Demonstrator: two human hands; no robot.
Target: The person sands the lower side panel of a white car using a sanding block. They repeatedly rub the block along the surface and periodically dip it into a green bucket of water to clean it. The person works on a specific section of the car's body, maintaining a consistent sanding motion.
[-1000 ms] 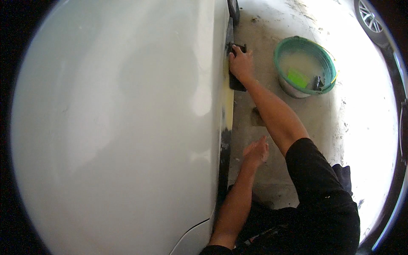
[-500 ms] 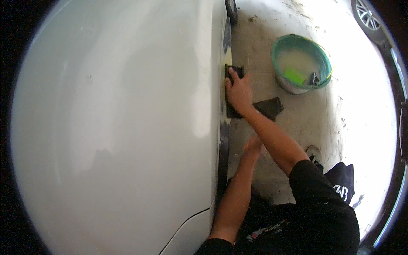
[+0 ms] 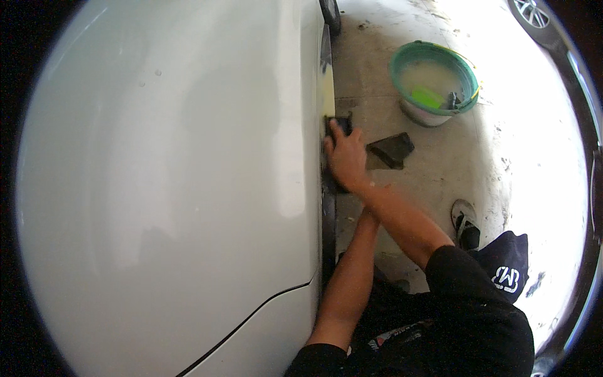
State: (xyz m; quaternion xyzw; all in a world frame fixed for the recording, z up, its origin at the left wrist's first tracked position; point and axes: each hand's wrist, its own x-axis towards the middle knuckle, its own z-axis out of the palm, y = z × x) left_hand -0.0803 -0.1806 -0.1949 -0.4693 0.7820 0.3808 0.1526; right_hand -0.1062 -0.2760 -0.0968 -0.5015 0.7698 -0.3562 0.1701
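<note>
Dark sanding block, pressed flat against the side of the white car panel, right at a yellowish filler patch on the panel's edge. Probably light, small enough for one palm, with a firm core and a rough working face; likely slippery when wet, so best gripped across the back with fingers spread over the top and thumb along one side, never by a corner. Right hand laid over it, fingers extended and pushing it onto the metal, no pinch visible. Left hand mostly hidden under the right forearm, down beside the dark lower edge of the car; open or closed, cannot tell, nor whether anything sits in it.

Just beside on the concrete floor, a second dark folded sheet, loose and flat, looking thin and floppy. Further off, a green-rimmed bucket of cloudy water with a bright green sponge and a dark object inside. Near the knee, a sandal. At the far upper corner, a wheel of another car.
</note>
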